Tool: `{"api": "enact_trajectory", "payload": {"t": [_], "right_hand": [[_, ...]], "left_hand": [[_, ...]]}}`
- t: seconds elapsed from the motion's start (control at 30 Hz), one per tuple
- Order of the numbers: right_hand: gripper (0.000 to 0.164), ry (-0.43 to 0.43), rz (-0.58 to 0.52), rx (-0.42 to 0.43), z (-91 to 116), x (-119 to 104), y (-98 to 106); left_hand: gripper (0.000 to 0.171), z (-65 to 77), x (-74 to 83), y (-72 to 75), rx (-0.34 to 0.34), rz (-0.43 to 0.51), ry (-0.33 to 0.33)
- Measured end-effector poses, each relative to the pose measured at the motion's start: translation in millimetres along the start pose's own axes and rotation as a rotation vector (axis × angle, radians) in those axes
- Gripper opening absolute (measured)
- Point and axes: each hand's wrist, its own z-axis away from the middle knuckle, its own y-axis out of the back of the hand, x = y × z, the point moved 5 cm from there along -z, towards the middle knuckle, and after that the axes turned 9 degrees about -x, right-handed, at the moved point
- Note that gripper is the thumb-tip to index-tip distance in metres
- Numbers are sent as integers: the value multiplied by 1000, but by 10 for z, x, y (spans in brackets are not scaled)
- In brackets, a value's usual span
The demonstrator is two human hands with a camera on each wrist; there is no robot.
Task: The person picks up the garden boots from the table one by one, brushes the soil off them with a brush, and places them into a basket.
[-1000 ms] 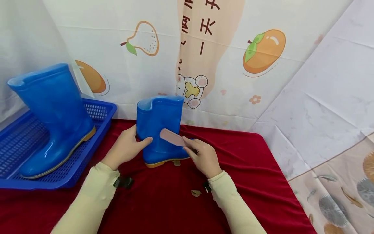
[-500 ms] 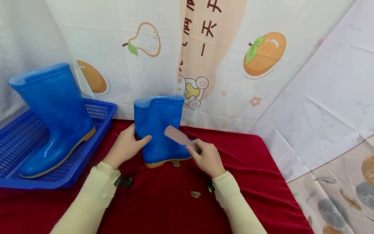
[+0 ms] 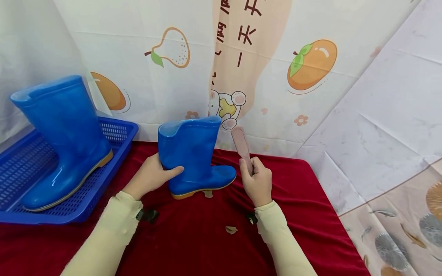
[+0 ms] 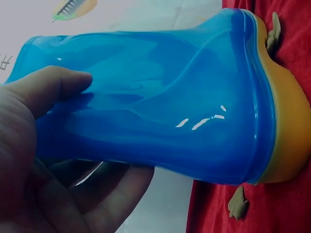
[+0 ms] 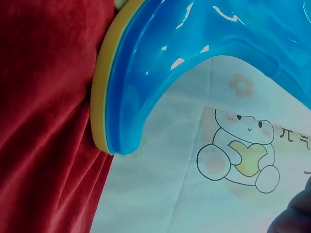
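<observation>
A blue rain boot (image 3: 188, 153) with a yellow sole stands on the red cloth, its toe pointing right in the head view. My left hand (image 3: 152, 176) grips the back of its shaft, thumb on the near side and fingers behind; the left wrist view shows this hold (image 4: 53, 116) closely. To the right of the toe, my right hand (image 3: 257, 182) holds a pink, flat paddle-shaped tool (image 3: 240, 142) by its handle, head upward and apart from the boot. Whether the tool has bristles cannot be seen. In the right wrist view only a dark edge of the hand shows.
A second blue boot (image 3: 69, 142) stands in a blue plastic basket (image 3: 129, 132) at the left. One dry leaf-like piece (image 3: 231, 229) lies on the red cloth (image 3: 193, 245), another (image 3: 208, 193) beside the sole. A printed white curtain (image 3: 138, 92) hangs behind.
My right hand has drawn the pink tool away from the boot's shaft to the right and turned it upright. The boot leans slightly differently, and the left hand still holds it.
</observation>
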Motion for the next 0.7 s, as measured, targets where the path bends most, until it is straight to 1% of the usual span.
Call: {"api": "enact_trajectory", "payload": {"t": [0.13, 0.3, 0.37, 0.47, 0.53, 0.7], "right_hand": [[36, -48, 14, 0, -4, 21, 7], [34, -119, 35, 14, -6, 54, 26], [35, -122, 33, 5, -9, 48, 27], [35, -110, 29, -16, -15, 34, 20], [36, -107, 29, -23, -12, 36, 13], [38, -115, 38, -24, -8, 60, 10]], "left_hand": [[74, 8, 19, -8, -1, 3, -8], [62, 3, 22, -10, 47, 0, -30], [59, -1, 3, -12, 67, 3, -23], [58, -6, -21, -18, 79, 17, -12], [59, -6, -29, -25, 75, 33, -10], [62, -12, -22, -49, 62, 71, -30]]}}
